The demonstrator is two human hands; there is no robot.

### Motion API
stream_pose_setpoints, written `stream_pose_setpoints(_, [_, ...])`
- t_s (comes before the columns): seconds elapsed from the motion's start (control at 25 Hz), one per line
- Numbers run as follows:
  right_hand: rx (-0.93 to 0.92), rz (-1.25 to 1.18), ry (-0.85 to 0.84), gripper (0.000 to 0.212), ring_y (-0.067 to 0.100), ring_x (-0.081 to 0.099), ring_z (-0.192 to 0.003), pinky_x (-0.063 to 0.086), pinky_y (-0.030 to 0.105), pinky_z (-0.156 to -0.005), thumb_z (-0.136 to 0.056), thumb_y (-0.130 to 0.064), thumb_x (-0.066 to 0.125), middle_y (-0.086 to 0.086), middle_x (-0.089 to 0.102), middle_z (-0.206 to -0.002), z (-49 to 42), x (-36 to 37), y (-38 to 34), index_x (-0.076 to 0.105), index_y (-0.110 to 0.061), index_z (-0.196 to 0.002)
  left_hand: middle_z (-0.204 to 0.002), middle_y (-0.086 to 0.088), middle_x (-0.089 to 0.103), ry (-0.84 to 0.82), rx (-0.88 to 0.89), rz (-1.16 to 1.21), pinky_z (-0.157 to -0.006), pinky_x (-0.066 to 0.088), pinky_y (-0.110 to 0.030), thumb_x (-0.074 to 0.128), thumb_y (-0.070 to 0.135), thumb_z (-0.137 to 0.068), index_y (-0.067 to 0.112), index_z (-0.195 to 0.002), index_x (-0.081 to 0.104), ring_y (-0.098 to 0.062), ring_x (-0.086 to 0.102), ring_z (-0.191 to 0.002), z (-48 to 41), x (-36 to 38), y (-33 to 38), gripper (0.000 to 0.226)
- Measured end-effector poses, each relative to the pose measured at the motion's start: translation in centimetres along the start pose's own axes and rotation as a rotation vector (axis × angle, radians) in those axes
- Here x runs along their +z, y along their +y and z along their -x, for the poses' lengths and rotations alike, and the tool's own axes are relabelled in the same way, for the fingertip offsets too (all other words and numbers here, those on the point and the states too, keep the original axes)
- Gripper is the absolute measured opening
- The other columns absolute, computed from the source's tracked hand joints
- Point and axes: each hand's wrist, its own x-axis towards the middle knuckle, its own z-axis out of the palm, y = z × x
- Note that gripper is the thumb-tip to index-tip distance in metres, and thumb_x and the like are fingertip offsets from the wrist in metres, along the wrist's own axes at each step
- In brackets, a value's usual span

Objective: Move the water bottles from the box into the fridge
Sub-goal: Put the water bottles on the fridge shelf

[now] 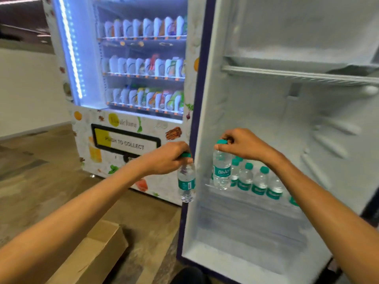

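My right hand (243,143) grips the green cap of a clear water bottle (221,171) that hangs just above the fridge's lower glass shelf (242,203), at the left end of a row. My left hand (168,157) holds a second bottle (186,182) by its cap, in front of the fridge's dark left edge, outside the compartment. Several more green-capped bottles (260,183) stand in a row on that shelf. The open fridge (266,119) fills the right half of the view. The cardboard box (96,255) lies at the lower left, its inside hidden.
A lit vending machine (131,78) with rows of packets stands directly left of the fridge. The fridge's upper shelf (297,74) is bare. The bottom compartment (246,253) below the glass shelf holds nothing. Wood-look floor (41,171) stretches to the left.
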Motion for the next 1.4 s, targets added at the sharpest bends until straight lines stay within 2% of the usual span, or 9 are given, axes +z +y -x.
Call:
stream_pose_setpoints(0.16, [0.075, 0.057, 0.099, 0.034, 0.019, 0.055, -0.064, 0.046, 0.037, -0.061, -0.085, -0.043, 0.067, 0.011, 0.066, -0.076, 1.0, -6.0, 3.9, 0.068, -0.009, -0.085, -0.106, -0.001, 0.059, -0.026, 0.084, -0.063, -0.085, 0.048, -0.031, 0.052, 0.039, -0.097, 0.013, -0.111, 0.058, -0.017, 0.056, -0.095, -7.2, -2.2, 4.0, 0.03])
stream_pose_setpoints(0.4, [0.179, 0.104, 0.154, 0.034, 0.014, 0.047, -0.06, 0.037, 0.027, -0.053, -0.088, -0.04, 0.065, 0.005, 0.058, -0.071, 0.8, -10.9, 8.8, 0.064, -0.007, -0.082, -0.102, -0.01, 0.064, 0.018, 0.124, -0.092, -0.078, 0.05, -0.036, 0.051, 0.046, -0.096, 0.006, -0.103, 0.06, -0.022, 0.058, -0.085, -16.9, -2.9, 8.0, 0.041])
stream_pose_setpoints(0.56, [0.245, 0.099, 0.169, 0.027, 0.009, 0.046, -0.058, 0.034, 0.022, -0.051, -0.089, -0.038, 0.064, -0.003, 0.052, -0.067, -0.4, -12.3, 12.0, 0.055, -0.016, -0.076, -0.112, -0.012, 0.063, -0.022, 0.119, -0.119, -0.084, 0.05, -0.035, 0.051, 0.04, -0.097, 0.006, -0.11, 0.058, -0.021, 0.056, -0.091, -22.5, -1.7, 9.3, 0.037])
stream_pose_setpoints(0.72, [0.307, 0.106, 0.18, 0.027, 0.013, 0.047, -0.062, 0.037, 0.023, -0.053, -0.089, -0.037, 0.064, -0.001, 0.052, -0.069, -1.8, -12.7, 15.2, 0.058, -0.011, -0.084, -0.122, -0.011, 0.059, -0.099, 0.122, -0.157, -0.094, 0.051, -0.034, 0.053, 0.03, -0.098, 0.009, -0.12, 0.056, -0.022, 0.056, -0.101, -26.8, -1.2, 9.5, 0.031])
stream_pose_setpoints(1.0, [0.411, 0.07, 0.203, 0.034, 0.018, 0.05, -0.068, 0.043, 0.029, -0.06, -0.089, -0.036, 0.064, 0.01, 0.057, -0.077, -3.6, -12.1, 19.9, 0.063, -0.003, -0.09, -0.118, -0.007, 0.061, -0.106, 0.126, -0.151, -0.089, 0.05, -0.029, 0.063, 0.026, -0.092, 0.011, -0.118, 0.06, -0.018, 0.056, -0.097, -31.9, 0.9, 10.1, 0.029])
stream_pose_setpoints(1.24, [0.467, 0.016, 0.202, 0.027, 0.019, 0.051, -0.07, 0.046, 0.03, -0.065, -0.089, -0.035, 0.064, 0.011, 0.058, -0.082, -4.3, -9.7, 22.4, 0.057, -0.009, -0.086, -0.107, -0.007, 0.063, -0.161, 0.186, -0.1, -0.079, 0.049, -0.024, 0.066, 0.022, -0.087, 0.012, -0.105, 0.063, -0.016, 0.057, -0.089, -34.1, 3.3, 9.7, 0.021])
stream_pose_setpoints(1.4, [0.494, 0.017, 0.161, 0.029, 0.019, 0.055, -0.072, 0.049, 0.03, -0.066, -0.089, -0.035, 0.066, 0.017, 0.066, -0.092, -4.7, -7.9, 23.7, 0.06, -0.007, -0.088, -0.106, -0.004, 0.064, -0.226, 0.209, -0.067, -0.079, 0.048, -0.022, 0.067, 0.019, -0.086, 0.013, -0.106, 0.065, -0.016, 0.059, -0.092, -34.9, 5.2, 9.3, 0.022])
